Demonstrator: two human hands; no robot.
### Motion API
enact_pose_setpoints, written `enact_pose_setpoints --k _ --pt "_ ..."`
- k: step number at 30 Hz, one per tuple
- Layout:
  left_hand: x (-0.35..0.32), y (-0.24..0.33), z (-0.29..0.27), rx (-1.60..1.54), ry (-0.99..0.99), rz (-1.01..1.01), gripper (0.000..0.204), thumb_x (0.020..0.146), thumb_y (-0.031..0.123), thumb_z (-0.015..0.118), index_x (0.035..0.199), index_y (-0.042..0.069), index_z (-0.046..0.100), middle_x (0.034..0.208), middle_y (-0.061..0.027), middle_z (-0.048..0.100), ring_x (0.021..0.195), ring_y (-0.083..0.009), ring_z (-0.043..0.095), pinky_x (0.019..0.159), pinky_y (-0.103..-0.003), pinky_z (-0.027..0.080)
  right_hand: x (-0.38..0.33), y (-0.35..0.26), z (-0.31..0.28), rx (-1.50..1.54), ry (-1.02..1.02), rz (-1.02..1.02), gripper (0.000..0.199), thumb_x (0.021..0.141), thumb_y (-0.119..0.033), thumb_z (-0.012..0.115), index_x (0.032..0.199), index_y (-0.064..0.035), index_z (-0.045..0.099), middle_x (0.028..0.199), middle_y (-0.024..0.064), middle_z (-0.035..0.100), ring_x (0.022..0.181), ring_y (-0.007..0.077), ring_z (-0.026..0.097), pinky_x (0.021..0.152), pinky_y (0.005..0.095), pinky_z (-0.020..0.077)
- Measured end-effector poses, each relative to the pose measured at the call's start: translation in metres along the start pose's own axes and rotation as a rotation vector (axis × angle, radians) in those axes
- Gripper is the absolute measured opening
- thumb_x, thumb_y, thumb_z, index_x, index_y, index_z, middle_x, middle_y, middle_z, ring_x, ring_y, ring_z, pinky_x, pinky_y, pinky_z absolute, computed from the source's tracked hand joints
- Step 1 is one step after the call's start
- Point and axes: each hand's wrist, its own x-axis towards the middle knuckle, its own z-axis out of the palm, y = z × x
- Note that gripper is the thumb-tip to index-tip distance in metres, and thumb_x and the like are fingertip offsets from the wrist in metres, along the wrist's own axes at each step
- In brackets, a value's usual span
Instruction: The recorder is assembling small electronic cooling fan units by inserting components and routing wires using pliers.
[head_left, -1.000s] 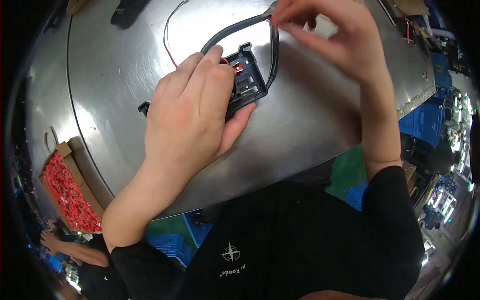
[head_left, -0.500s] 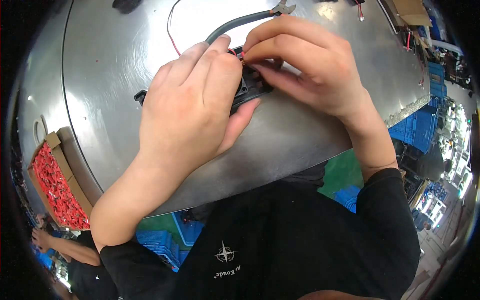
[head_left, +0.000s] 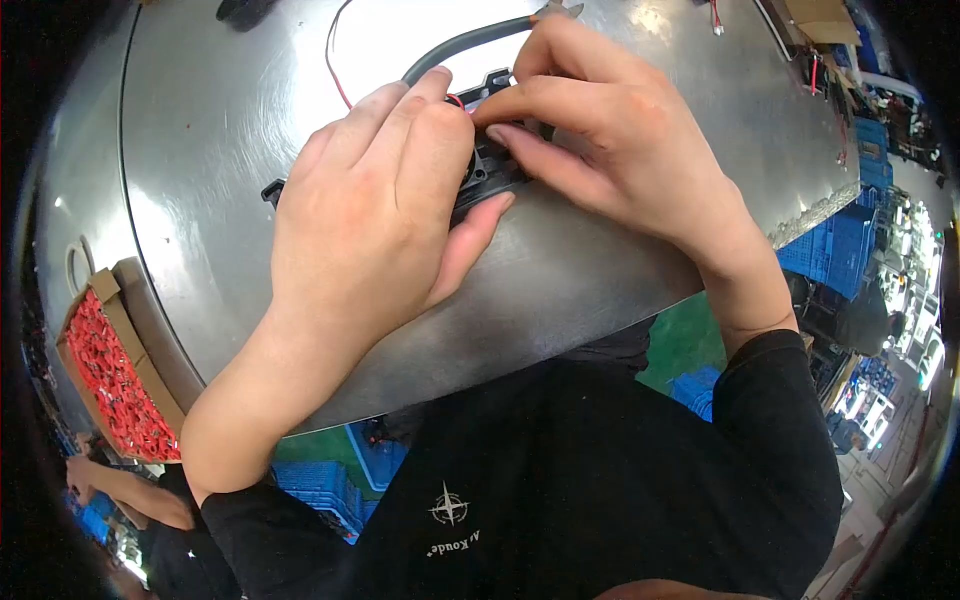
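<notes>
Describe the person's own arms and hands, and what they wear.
The left hand and right hand wear no visible gloves, and the forearms are uncovered below plain black sleeves. The black shirt bears a white compass-like emblem.

The casing (head_left: 492, 180) sat in the left hand (head_left: 370, 190) over the table (head_left: 560, 280), the right hand (head_left: 610, 130) at its right end. Beyond the grip lay pliers (head_left: 468, 41); left of it, a box (head_left: 138, 335) of small parts (head_left: 110, 385); far right, crates (head_left: 828, 252).
</notes>
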Motion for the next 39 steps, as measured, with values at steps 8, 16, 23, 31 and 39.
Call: enact_pose_setpoints --k 8,16,23,31,39 --pt "-0.004 -0.005 -0.003 -0.019 -0.008 -0.016 0.061 0.08 0.027 0.084 0.128 0.0 0.058 0.121 -0.0164 0.07 0.108 -0.0366 0.068 0.091 -0.043 0.055 0.001 -0.014 -0.018 0.162 -0.322 0.349 0.036 0.095 -0.007 0.056 0.128 -0.0058 0.072 0.086 0.015 0.072 0.07 0.0194 0.066 0.069 0.0299 0.0511" --pt "0.001 0.001 -0.009 -0.038 -0.021 -0.107 0.071 0.08 0.032 0.084 0.141 0.006 0.058 0.113 -0.0151 0.068 0.1 -0.0354 0.067 0.09 -0.045 0.053 0.001 0.004 -0.018 0.284 -0.306 0.281 0.035 0.094 -0.009 0.056 0.124 -0.0046 0.074 0.092 0.017 0.075 0.076 0.0241 0.07 0.074 0.0334 0.0544" --pt "0.003 -0.002 -0.005 0.034 -0.006 -0.036 0.062 0.079 0.037 0.083 0.128 0.005 0.062 0.106 -0.0143 0.069 0.095 -0.0344 0.066 0.092 -0.047 0.051 0.002 0.019 -0.017 0.447 -0.317 0.281 0.034 0.094 -0.012 0.056 0.121 -0.0018 0.075 0.09 0.0154 0.074 0.075 0.0199 0.068 0.072 0.0317 0.0526" --pt "0.003 -0.006 -0.007 0.08 -0.037 -0.046 0.068 0.075 0.036 0.088 0.128 0.004 0.061 0.117 -0.0133 0.071 0.099 -0.0344 0.068 0.087 -0.04 0.054 -0.002 -0.033 -0.045 0.864 0.06 0.222 0.028 0.095 -0.012 0.06 0.116 -0.0054 0.076 0.084 0.008 0.071 0.066 0.015 0.063 0.058 0.0289 0.0484" --pt "0.005 -0.004 0.0 0.05 -0.011 -0.055 0.066 0.074 0.037 0.089 0.125 0.003 0.064 0.101 -0.0116 0.068 0.091 -0.0301 0.068 0.079 -0.038 0.055 -0.012 -0.034 -0.016 1.384 -0.135 -0.093 0.016 0.094 -0.008 0.063 0.106 -0.0022 0.07 0.084 0.0086 0.067 0.069 0.0176 0.064 0.06 0.0282 0.049"
